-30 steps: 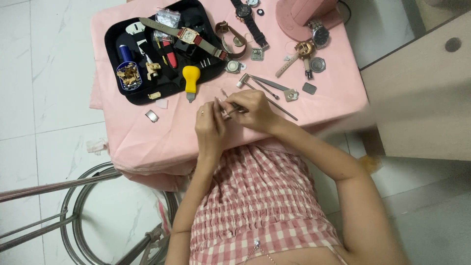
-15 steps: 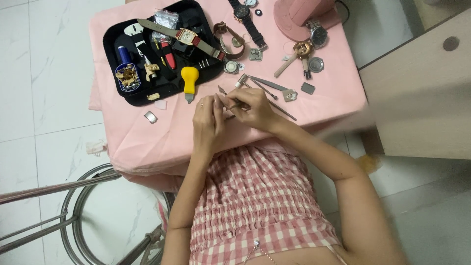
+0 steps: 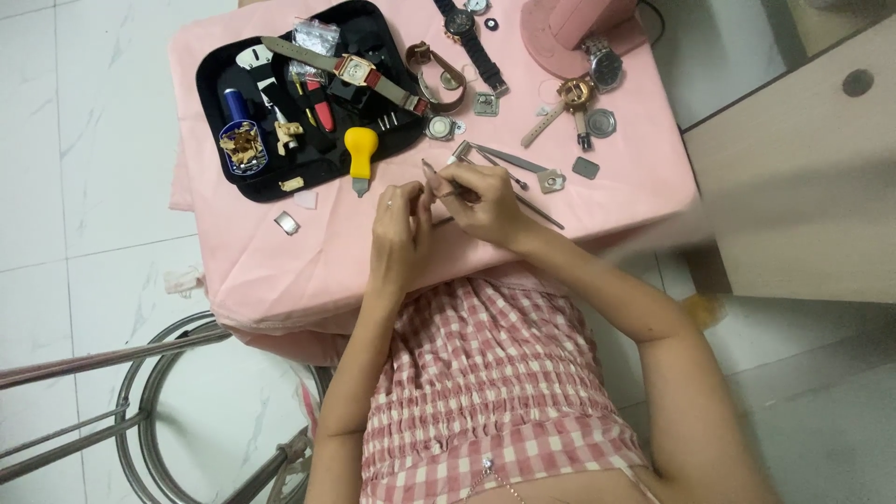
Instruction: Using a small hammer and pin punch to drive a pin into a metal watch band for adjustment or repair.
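Steel tweezers (image 3: 446,189) sit pinched in my right hand (image 3: 485,201), their long axis pointing left at a tiny part, too small to identify, nipped in my left hand (image 3: 399,217), both hands together over the pink cloth (image 3: 280,271).

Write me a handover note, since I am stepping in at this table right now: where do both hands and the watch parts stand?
Left hand: fingers pinched on a small part, too small to identify.
Right hand: grips thin metal tweezers, tips at the left fingertips.
Both work over the pink cloth.
Yellow-handled tool lies at the edge of the black tool tray, just beyond the hands.
Loose watches, straps and cases lie along the far edge; a square-faced watch lies across the tray.
Done and left: cannot tell; nothing looks reassembled.
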